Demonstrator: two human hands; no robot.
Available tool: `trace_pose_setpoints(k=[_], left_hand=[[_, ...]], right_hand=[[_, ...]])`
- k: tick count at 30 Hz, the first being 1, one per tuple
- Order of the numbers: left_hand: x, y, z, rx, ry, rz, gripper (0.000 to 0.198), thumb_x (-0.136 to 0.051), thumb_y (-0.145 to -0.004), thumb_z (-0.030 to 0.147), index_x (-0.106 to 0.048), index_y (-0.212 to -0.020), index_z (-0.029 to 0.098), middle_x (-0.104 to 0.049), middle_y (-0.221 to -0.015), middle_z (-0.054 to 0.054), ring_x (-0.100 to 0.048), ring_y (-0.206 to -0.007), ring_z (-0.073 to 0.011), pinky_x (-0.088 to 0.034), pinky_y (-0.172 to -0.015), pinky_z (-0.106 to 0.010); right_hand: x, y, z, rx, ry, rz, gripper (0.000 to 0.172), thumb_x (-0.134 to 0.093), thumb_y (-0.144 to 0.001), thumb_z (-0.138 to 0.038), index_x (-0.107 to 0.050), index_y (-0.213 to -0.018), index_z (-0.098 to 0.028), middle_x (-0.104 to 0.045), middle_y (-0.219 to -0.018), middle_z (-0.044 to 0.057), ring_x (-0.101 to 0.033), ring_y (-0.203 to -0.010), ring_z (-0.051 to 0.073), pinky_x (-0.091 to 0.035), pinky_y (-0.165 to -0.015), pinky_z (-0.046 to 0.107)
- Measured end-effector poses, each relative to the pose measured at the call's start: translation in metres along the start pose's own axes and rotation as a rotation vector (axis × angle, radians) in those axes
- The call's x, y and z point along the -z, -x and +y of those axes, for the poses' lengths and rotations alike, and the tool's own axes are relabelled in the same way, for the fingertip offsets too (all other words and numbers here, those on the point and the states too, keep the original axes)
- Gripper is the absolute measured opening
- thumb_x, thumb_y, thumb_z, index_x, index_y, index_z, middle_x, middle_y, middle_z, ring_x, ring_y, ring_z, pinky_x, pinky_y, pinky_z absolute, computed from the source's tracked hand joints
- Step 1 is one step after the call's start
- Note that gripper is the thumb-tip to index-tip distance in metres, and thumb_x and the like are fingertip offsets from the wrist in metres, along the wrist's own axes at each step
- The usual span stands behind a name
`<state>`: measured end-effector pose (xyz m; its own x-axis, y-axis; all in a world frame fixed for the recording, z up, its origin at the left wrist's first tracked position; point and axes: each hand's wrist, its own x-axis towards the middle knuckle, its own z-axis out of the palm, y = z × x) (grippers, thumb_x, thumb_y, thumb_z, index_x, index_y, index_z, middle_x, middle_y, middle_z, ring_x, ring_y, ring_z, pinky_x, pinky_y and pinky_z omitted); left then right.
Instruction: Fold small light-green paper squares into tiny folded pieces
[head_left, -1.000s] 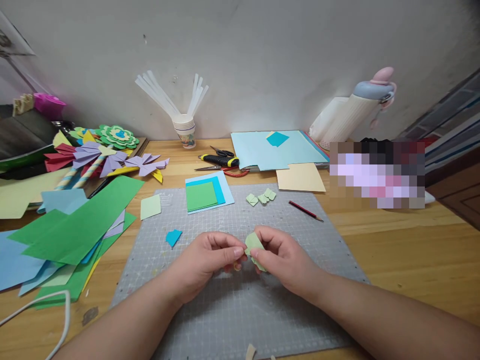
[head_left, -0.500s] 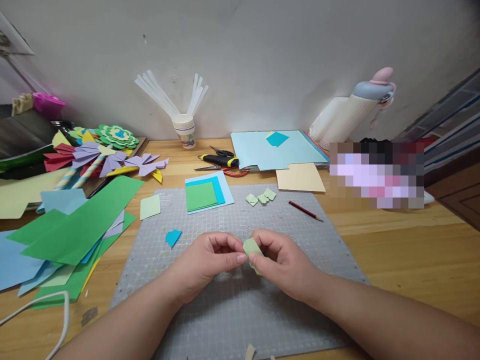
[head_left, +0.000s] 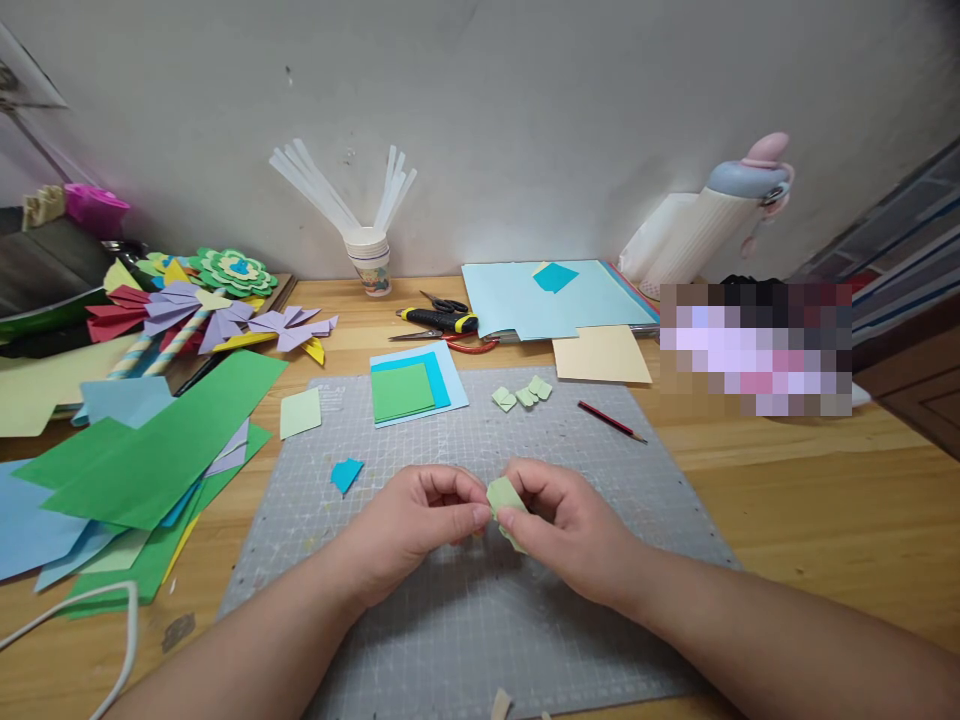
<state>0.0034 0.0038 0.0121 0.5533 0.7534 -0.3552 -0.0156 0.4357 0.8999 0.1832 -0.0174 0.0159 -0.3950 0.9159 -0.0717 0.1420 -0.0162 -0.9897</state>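
My right hand (head_left: 566, 525) pinches a small light green paper piece (head_left: 506, 497) between thumb and fingers, above the grey cutting mat (head_left: 465, 620). My left hand (head_left: 435, 515) is closed at the piece's left edge, thumb and forefinger pressed together against it. Small light green folded papers (head_left: 525, 393) lie on the mat beyond my hands. A blue paper scrap (head_left: 346, 475) is left of my left hand. Farther back sit stacked green squares (head_left: 403, 392) on blue sheets, and a pale green rectangle (head_left: 301, 413) is at the mat's left edge.
A red pencil (head_left: 609, 421) lies at the right of the mat. Scissors and pliers (head_left: 439, 320) rest behind it, near a paper cup (head_left: 370, 265) with white strips. Green sheets (head_left: 172, 440) cover the left side; a bottle (head_left: 709, 225) leans at the back right.
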Motion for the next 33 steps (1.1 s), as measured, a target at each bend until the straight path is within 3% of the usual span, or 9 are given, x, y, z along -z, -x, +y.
trace_pose_setpoints(k=[15, 26, 33], left_hand=[[-0.0048, 0.0014, 0.0040, -0.007, 0.004, 0.018, 0.023, -0.075, -0.064, 0.029, -0.057, -0.063, 0.015, -0.054, -0.066, 0.001, -0.042, -0.061, -0.0095, -0.029, -0.058, -0.024], [0.0005, 0.0014, 0.0007, -0.014, 0.031, -0.055, 0.018, -0.069, -0.073, 0.030, -0.061, -0.070, 0.014, -0.053, -0.063, 0.002, -0.041, -0.059, -0.0089, -0.031, -0.058, -0.023], [-0.0003, 0.0008, 0.0023, -0.028, -0.056, -0.012, 0.020, -0.070, -0.072, 0.032, -0.060, -0.069, 0.014, -0.052, -0.067, 0.000, -0.041, -0.062, -0.0098, -0.031, -0.059, -0.024]], right_hand=[[-0.0002, 0.0000, 0.0024, -0.021, -0.001, -0.030, 0.022, -0.049, -0.080, -0.022, -0.038, -0.061, -0.020, -0.037, -0.060, -0.005, -0.033, -0.058, 0.010, -0.029, -0.054, 0.023], [0.0002, -0.0004, 0.0034, -0.036, -0.045, -0.031, 0.020, -0.049, -0.080, -0.023, -0.040, -0.062, -0.020, -0.040, -0.062, -0.004, -0.036, -0.059, 0.011, -0.031, -0.055, 0.024], [0.0001, -0.0006, 0.0023, -0.030, -0.045, -0.028, 0.022, -0.050, -0.078, -0.022, -0.038, -0.061, -0.020, -0.038, -0.060, -0.005, -0.033, -0.057, 0.010, -0.029, -0.054, 0.023]])
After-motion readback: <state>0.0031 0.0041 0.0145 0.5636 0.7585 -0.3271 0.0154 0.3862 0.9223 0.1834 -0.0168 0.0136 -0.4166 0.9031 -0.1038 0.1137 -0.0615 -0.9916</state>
